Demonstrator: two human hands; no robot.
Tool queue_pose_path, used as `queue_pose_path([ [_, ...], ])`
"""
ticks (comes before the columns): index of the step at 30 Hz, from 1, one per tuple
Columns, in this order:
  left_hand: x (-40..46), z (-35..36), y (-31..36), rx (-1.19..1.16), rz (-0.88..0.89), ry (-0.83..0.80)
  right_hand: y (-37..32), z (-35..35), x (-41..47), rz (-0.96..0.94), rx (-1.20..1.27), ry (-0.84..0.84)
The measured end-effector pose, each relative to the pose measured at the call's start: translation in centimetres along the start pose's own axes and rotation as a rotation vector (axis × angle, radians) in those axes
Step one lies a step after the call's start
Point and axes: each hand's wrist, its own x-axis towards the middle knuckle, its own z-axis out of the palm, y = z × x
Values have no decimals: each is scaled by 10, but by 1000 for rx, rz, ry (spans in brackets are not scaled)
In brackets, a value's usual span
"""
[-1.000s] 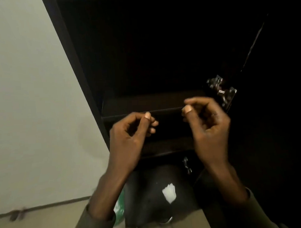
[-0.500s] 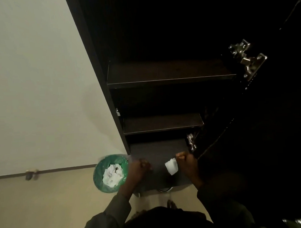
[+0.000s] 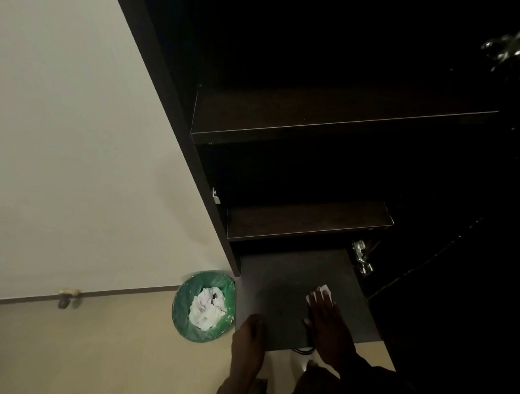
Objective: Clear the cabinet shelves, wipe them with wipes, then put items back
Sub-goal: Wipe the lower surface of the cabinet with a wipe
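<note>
I look down into a dark open cabinet with bare shelves: an upper shelf [image 3: 338, 111], a middle shelf [image 3: 306, 218] and a bottom shelf [image 3: 285, 284]. A white wipe [image 3: 325, 291] lies on the bottom shelf at the right. My right hand [image 3: 326, 321] presses flat on the wipe with straight fingers, covering most of it. Over the shelf's front left corner is my left hand [image 3: 248, 338], its fingers hard to make out in the dim light.
A green bin [image 3: 185, 323] full of crumpled white wipes stands on the beige floor left of the cabinet. A metal hinge [image 3: 361, 256] shows at the right side. The open dark door fills the right. A pale wall lies left.
My view dropped from the upper shelves to the bottom one. Both hands came down from chest height; my right hand now lies flat on the wipe that lay loose on the bottom shelf.
</note>
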Motion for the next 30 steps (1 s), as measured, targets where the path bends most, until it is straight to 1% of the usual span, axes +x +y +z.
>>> queue_pose_path([
  [2, 0, 6, -8, -16, -9, -2, -2, 1, 11, -6, -39, 19],
  [5, 4, 13, -16, -64, -35, 11, -11, 5, 41, 59, 8, 117],
  [7, 7, 13, -15, -93, -31, 16, -28, 2, 61, 40, 33, 167],
  [9, 12, 8, -12, -127, -7, 63, -50, 0, 77, -74, 34, 139],
  [11, 16, 2, -7, -152, 7, 147, -71, 10, 90, -216, 46, 118],
  [13, 19, -4, -5, -161, 6, 205, -91, 26, 91, -356, 47, 139],
  [15, 20, -4, -7, -148, 21, 214, -96, 36, 77, -510, 4, 133],
  [16, 19, -2, -10, -148, 14, 209, -92, 36, 68, -561, -36, 144],
  [17, 17, 0, -12, -158, 1, 198, -81, 33, 60, -582, -66, 189],
  [18, 16, 2, -15, -167, -16, 185, -67, 27, 56, -540, -52, 230],
  [19, 15, 6, -18, -174, -27, 172, -47, 22, 53, -429, 12, 293],
  [21, 14, 11, -21, -170, -31, 136, -4, 13, 57, -108, 110, 385],
  [22, 13, 12, -20, -166, -28, 129, 13, 8, 60, 26, 108, 387],
  [23, 12, 13, -20, -168, -26, 127, 24, 5, 63, 112, 101, 365],
  [24, 12, 13, -20, -175, -24, 129, 27, 5, 64, 166, 103, 339],
  [25, 13, 13, -23, -180, -23, 138, 21, 7, 66, 185, 104, 348],
  [26, 13, 13, -25, -177, -28, 147, 7, 11, 66, 162, 115, 359],
  [27, 13, 13, -26, -170, -34, 156, -11, 17, 63, 98, 131, 375],
  [28, 13, 13, -29, -159, -28, 178, -35, 26, 59, -7, 156, 372],
  [30, 14, 11, -29, -158, -17, 218, -85, 51, 49, -292, 134, 318],
])
